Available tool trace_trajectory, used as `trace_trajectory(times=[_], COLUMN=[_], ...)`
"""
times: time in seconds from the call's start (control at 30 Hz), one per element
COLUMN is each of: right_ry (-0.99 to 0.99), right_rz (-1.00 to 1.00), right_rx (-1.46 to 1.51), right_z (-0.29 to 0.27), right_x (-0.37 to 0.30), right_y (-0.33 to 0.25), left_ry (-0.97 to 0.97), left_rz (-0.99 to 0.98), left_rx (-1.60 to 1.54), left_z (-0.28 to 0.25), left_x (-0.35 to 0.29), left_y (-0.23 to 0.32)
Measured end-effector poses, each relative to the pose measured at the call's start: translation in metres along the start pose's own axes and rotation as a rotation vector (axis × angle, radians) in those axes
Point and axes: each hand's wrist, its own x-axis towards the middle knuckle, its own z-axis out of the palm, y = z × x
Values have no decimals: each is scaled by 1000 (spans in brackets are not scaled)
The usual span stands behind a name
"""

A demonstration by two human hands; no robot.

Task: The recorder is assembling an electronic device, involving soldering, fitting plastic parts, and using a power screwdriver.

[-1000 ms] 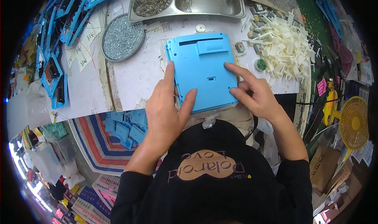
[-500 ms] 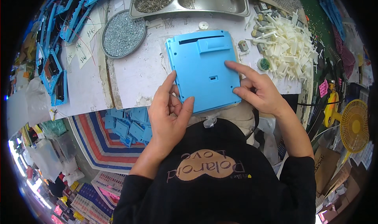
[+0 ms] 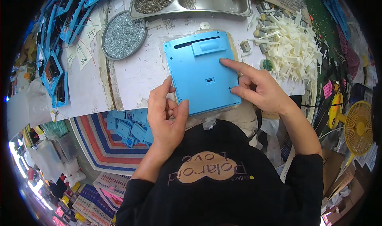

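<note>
A flat, squarish blue plastic casing (image 3: 203, 69) lies at the near edge of the table, with a long dark slot and a raised block towards its far side and a small rectangular opening nearer me. Along its left edge is my left hand (image 3: 165, 112), fingers bent against the side and thumb by the near left corner. My right hand (image 3: 258, 85) grips the right side, index fingertip and thumb resting on the top face and the other fingers curled at the edge. Beneath the casing some clear plastic wrap (image 3: 164, 51) shows.
A round dish of small screws (image 3: 124, 35) stands left, and a metal tray (image 3: 215, 5) with springs lies at the back. White plastic parts (image 3: 290, 47) are heaped right beside a green roll (image 3: 266, 65). Blue frames with wires (image 3: 53, 75) are stacked far left; a striped bag (image 3: 99, 142) holds blue pieces.
The casing has shifted slightly left and turned a little, and both hands have moved with it. My right fingertips stay on its right side.
</note>
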Motion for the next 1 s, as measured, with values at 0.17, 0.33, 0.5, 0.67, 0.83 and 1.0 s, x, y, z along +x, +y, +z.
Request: trace_trajectory(times=[0.17,0.33,0.5,0.67,0.83,1.0], right_ry=[83,162,121,79,105,109], right_rz=[62,36,-20,50,100,168], right_rx=[172,112,-225,-381,-413,-376], right_z=[4,12,7,3,5,3], right_x=[-2,-6,-4,0,-4,-3], right_y=[0,10,-6,-17,-13,-18], left_ry=[3,-47,-77,-76,-130,-166], left_rz=[-71,-25,76,112,114,11], left_rx=[-130,-39,103,43,269,219], left_z=[2,-1,-1,0,-8,-30], left_x=[0,3,3,2,10,18], left_y=[6,-3,-7,-28,-12,14])
